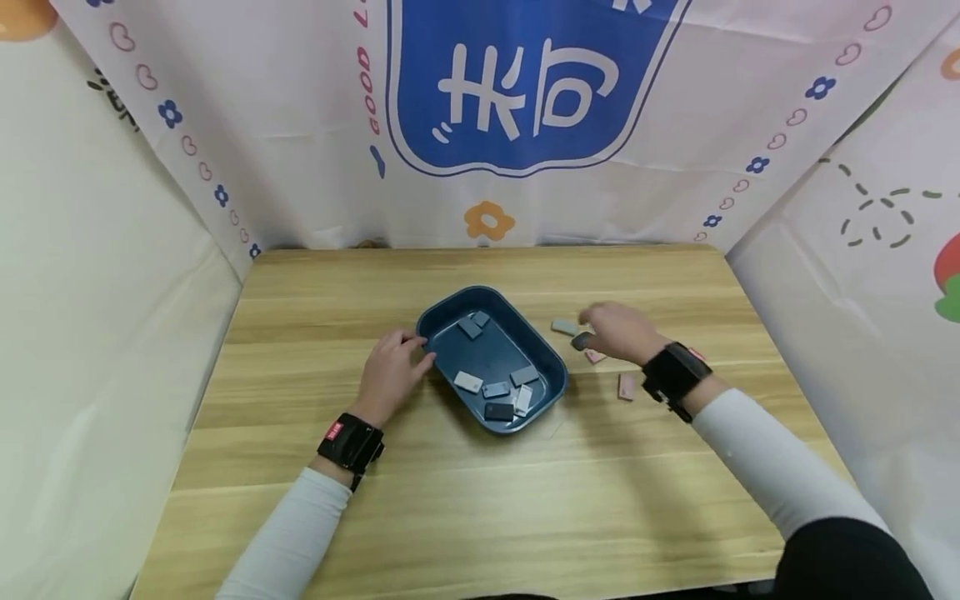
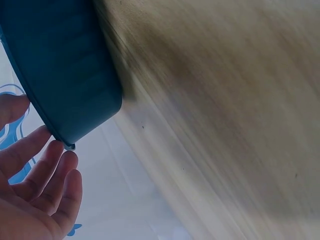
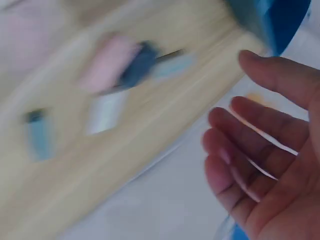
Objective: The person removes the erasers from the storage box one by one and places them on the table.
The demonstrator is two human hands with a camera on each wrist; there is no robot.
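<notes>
The left hand rests its thumb and fingertips against the outer left rim of a dark blue rectangular tray, fingers gently bent rather than wrapped round it; the touch seems meant to steady the tray. The right hand hovers beyond the tray's right side, fingers loosely bent and slightly parted, with nothing seen in its grasp. Beneath and beside it, scattered on the desk, lie small rectangular blocks: a grey-green block nearest the tray, a pink block partly hidden by the hand, and another pink block nearer the person. The right wrist view, blurred, also shows a dark block and a white block there. The tray stands near the middle of the desk, closer to the far edge than the near one and turned askew, probably so both hands reach it easily. Inside, two grey-blue blocks sit by its far-left corner, while white, grey-blue and black blocks lie loosely toward the near end, apparently in no set order. Past the desk's far edge hangs a printed white cloth with a blue emblem.
</notes>
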